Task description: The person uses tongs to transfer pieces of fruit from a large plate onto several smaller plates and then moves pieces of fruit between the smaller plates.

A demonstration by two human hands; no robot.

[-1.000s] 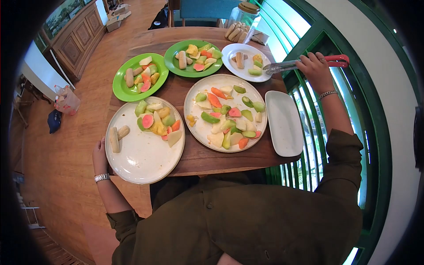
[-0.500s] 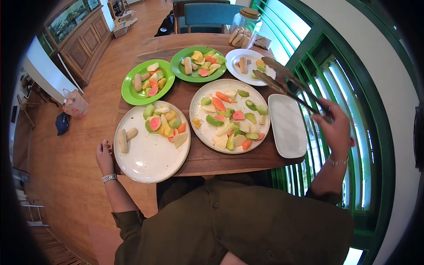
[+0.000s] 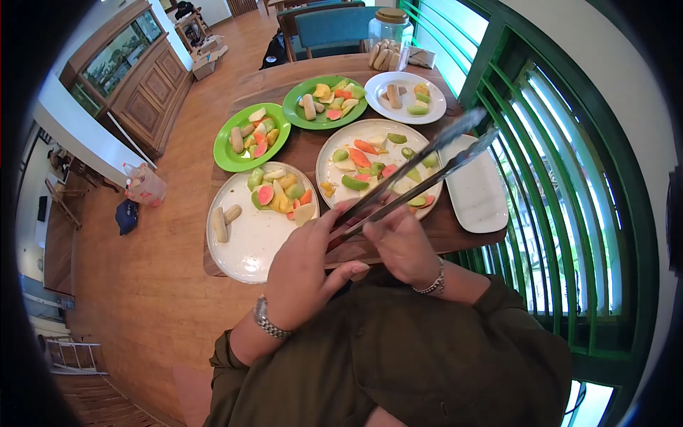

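Observation:
Metal tongs (image 3: 405,196) with red on the handle slant up and right over the large fruit plate (image 3: 324,160), their two arms apart. My right hand (image 3: 407,249) grips them near the handle. Close beside it, my left hand (image 3: 302,267) has its fingers against the handle end, thumb sticking out. Under the tongs, the plate's cut fruit is partly hidden. To the left, another large plate (image 3: 245,252) holds fruit and two finger biscuits (image 3: 221,225).
Behind are two green plates (image 3: 219,153) (image 3: 288,114) and a white plate (image 3: 441,110), all with fruit and biscuits. A white rectangular dish (image 3: 484,206) lies right, a biscuit jar (image 3: 389,43) at the back. Green window bars (image 3: 526,235) flank the table.
My right hand has brought the tongs from the right side to the front of my body. My left hand has left the left plate's side and come to the tongs' handle.

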